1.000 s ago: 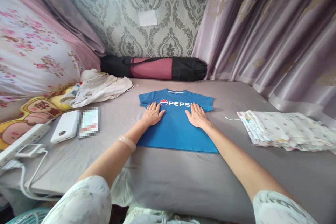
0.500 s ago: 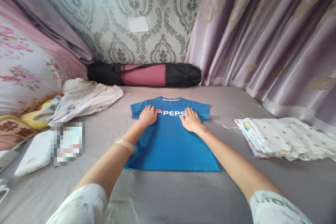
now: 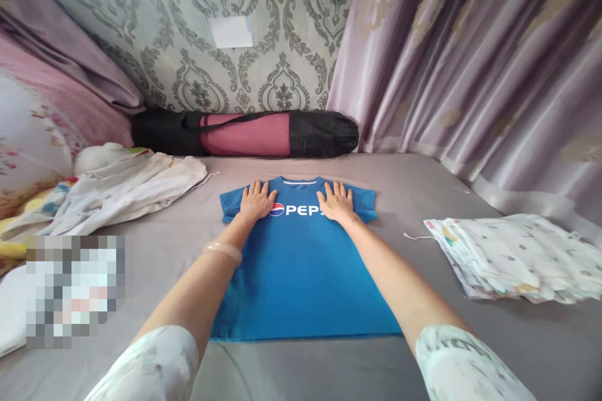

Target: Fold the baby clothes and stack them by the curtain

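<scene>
A blue short-sleeved T-shirt [image 3: 301, 276] lies spread flat on the grey sheet, its neckline toward the wall and its hem toward me. White lettering and a round red, white and blue logo run across its chest. My left hand [image 3: 257, 202] rests palm down beside the logo, fingers stretched out toward the shoulder. On the other side of the chest, my right hand [image 3: 337, 202] lies flat with fingers spread, covering the end of the lettering. A pale bangle [image 3: 224, 252] circles my left wrist.
At the wall lies a long black and pink bag [image 3: 244, 133]. Folded white printed cloth [image 3: 512, 257] sits at the right, below purple curtains [image 3: 423, 62]. Crumpled pale cloth [image 3: 136, 185] lies at the left, near a blurred-out item [image 3: 84, 291] and a white object [image 3: 16, 307].
Both hands have slid a little up the shirt toward the shoulders, and my right fingers are more spread. The view has shifted slightly closer, so the shirt appears larger.
</scene>
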Tool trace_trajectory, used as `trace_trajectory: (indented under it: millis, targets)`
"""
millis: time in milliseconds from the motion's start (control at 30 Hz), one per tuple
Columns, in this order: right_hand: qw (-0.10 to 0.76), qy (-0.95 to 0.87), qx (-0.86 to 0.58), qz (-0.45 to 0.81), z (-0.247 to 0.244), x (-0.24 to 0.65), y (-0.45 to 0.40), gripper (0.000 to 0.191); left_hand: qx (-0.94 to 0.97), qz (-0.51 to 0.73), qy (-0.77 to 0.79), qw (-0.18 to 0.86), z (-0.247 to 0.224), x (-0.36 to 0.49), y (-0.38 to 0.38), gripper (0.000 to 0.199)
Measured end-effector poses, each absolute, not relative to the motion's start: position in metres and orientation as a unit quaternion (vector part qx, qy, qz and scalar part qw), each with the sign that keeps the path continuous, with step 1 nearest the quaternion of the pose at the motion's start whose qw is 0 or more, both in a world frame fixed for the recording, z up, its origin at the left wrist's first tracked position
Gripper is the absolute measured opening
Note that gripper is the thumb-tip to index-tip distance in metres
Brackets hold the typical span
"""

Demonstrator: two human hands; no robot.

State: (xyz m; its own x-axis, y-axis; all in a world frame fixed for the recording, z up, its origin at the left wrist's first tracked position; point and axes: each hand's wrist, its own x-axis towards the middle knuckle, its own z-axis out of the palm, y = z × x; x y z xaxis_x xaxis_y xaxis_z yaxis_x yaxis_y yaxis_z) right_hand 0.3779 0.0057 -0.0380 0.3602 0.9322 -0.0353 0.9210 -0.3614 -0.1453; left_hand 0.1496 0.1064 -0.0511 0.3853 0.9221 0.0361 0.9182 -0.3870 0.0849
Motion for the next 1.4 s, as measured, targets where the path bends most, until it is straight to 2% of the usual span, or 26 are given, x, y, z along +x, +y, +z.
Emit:
trace_trajectory:
  millis: [167, 333, 500, 700, 867, 1000, 1233, 1400]
  targets:
    - [0.044, -0.559, -0.824, 0.073, -0.034, 0.377, 0.007, 0.067, 0.834, 0.027, 0.55, 0.03, -0.046, 0.15, 0.104, 0.068]
    - [0.056, -0.608, -0.79, 0.05, -0.029, 0.365, 0.018, 0.067, 0.864, 0.093, 0.495, -0.023, -0.037, 0.169, 0.089, 0.059]
    - [0.066, -0.631, -0.771, 0.056, -0.04, 0.351, 0.031, 0.069, 0.864, 0.074, 0.496, 0.046, -0.042, 0.19, 0.081, 0.07]
    - [0.085, -0.622, -0.776, 0.068, -0.049, 0.351, 0.034, 0.069, 0.855, 0.047, 0.515, 0.039, -0.05, 0.19, 0.083, 0.075]
    - [0.119, -0.631, -0.757, 0.118, -0.033, 0.354, 0.027, 0.066, 0.858, 0.036, 0.511, 0.034, -0.049, 0.19, 0.084, 0.076]
    - [0.152, -0.662, -0.721, 0.141, -0.012, 0.363, -0.016, 0.065, 0.86, 0.028, 0.509, 0.039, -0.048, 0.189, 0.084, 0.076]
    - [0.091, -0.74, -0.651, 0.142, -0.009, 0.36, -0.158, 0.07, 0.859, 0.02, 0.509, 0.054, -0.047, 0.19, 0.086, 0.077]
    - [0.087, -0.741, -0.654, 0.127, -0.018, 0.355, -0.199, 0.066, 0.855, -0.018, 0.516, 0.047, -0.039, 0.193, 0.083, 0.076]
